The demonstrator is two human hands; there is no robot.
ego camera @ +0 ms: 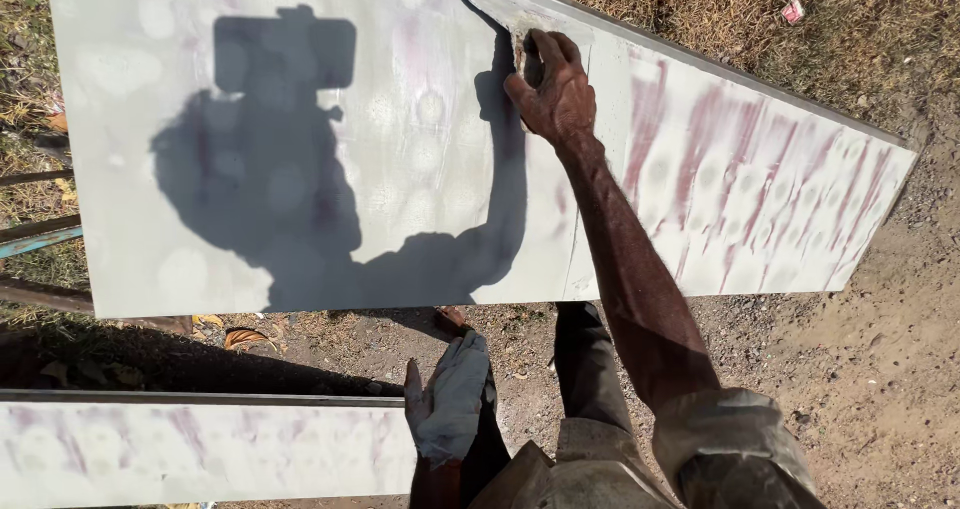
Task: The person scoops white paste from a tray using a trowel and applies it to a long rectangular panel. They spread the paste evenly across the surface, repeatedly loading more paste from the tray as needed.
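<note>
Head view, looking down. My right hand [552, 87] is stretched out to the far edge of the big grey primed panel [300, 139], fingers curled and pressed down on a small pad, probably sandpaper [522, 51], at a rough brownish patch just under the top rim. The pad is mostly hidden under the fingers, so I can't tell its exact kind. The hand is clamped on it, palm down, touching the panel surface.

My left hand [447, 409] hangs low by my leg, well apart from the right. It holds a pale whitish cloth [458, 389] draped over the palm, fingers loosely round it, next to the end of a second primed panel [200, 449] at the bottom left.

The big panel lies tilted across the frame. The left part is flat grey with pale blotches; the right part [760, 189] shows reddish streaks through the grey. My shadow [270, 169] falls across the left part.

Under it: bare dirt [880, 369], dry grass [750, 9] at top right, a small scrap of litter [792, 11], rusty metal bars [40, 234] at left.
</note>
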